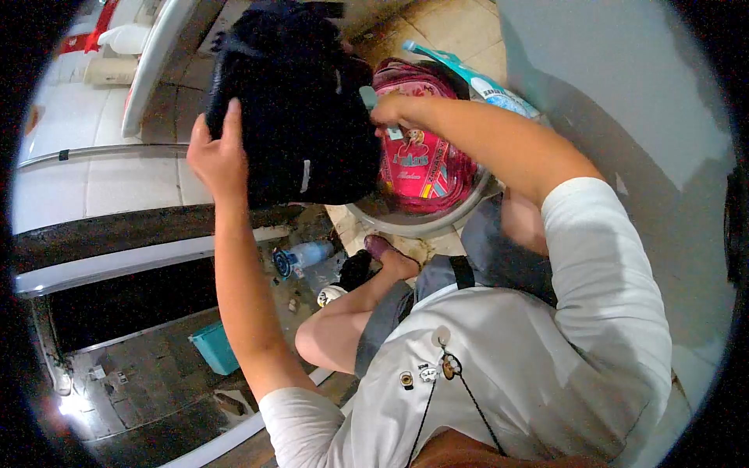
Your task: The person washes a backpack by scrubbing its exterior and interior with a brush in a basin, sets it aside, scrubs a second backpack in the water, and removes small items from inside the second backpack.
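My left hand (pixel 218 156) grips the side edge of a black backpack (pixel 304 101), thumb and fingers on either side of it. The backpack is held up, with small light strips on its dark fabric. My right hand (pixel 394 111) is closed around a pale grey-green object (pixel 368 97) with a rounded flat end, close to the backpack's right side; its kind is not clear. Below that hand a wet pink school backpack (pixel 425 168) with a printed cartoon figure lies in a round grey basin (pixel 437 228).
A turquoise and white package (pixel 491 90) leans behind the basin by the grey wall (pixel 624 117). A plastic bottle (pixel 308 256) lies on the floor near my foot. To the left are a metal-edged shelf (pixel 148 261) and a turquoise box (pixel 214 349).
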Demonstrator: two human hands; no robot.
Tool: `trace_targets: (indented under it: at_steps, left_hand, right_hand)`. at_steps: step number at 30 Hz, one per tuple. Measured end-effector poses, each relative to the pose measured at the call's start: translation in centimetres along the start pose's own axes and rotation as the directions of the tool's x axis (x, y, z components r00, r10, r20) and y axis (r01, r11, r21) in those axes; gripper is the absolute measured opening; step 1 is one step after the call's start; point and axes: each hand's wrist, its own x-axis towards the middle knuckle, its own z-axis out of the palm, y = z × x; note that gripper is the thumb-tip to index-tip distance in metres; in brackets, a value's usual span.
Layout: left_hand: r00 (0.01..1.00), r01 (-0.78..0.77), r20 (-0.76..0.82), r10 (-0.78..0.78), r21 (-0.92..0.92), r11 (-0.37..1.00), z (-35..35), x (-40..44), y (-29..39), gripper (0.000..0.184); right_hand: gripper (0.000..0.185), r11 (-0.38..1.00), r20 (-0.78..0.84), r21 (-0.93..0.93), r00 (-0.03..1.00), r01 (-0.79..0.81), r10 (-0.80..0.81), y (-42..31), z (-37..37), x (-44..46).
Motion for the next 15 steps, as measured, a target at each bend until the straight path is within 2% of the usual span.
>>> trace_targets:
  at_steps: [1, 3, 4, 7, 10, 15]
  left_hand:
    - [0.997, -0.067, 0.031, 0.066, 0.052, 0.996, 0.4, -0.2, 0.3, 0.028]
    - [0.984, -0.175, 0.071, 0.165, 0.182, 0.968, 0.9, -1.0, 2.0, 0.028]
    - [0.970, -0.240, 0.102, 0.221, 0.250, 0.938, 0.9, -1.1, 2.6, 0.029]
    - [0.909, -0.416, 0.139, 0.392, 0.293, 0.861, 1.1, -1.6, 3.2, 0.029]
    - [0.921, -0.388, 0.168, 0.352, 0.300, 0.871, 1.1, -2.4, 3.7, 0.030]
    - [0.946, -0.321, 0.124, 0.300, 0.213, 0.923, 0.8, -3.8, 2.9, 0.026]
  right_hand:
    - [0.018, 0.987, 0.089, 0.047, 0.983, 0.155, -0.158, 1.0, 0.1, 1.9]
    - [0.015, 0.883, 0.231, 0.174, 0.853, 0.436, -0.468, 2.5, 0.1, 4.3]
    - [0.015, 0.875, 0.254, 0.209, 0.840, 0.436, -0.480, 2.7, 0.0, 4.8]
    - [0.016, 0.901, 0.274, 0.275, 0.872, 0.334, -0.407, 2.2, 0.5, 4.4]
    - [0.016, 0.923, 0.269, 0.300, 0.907, 0.241, -0.324, 1.7, 1.5, 4.1]
    - [0.017, 0.945, 0.250, 0.319, 0.955, 0.073, -0.158, 1.2, 2.3, 3.8]
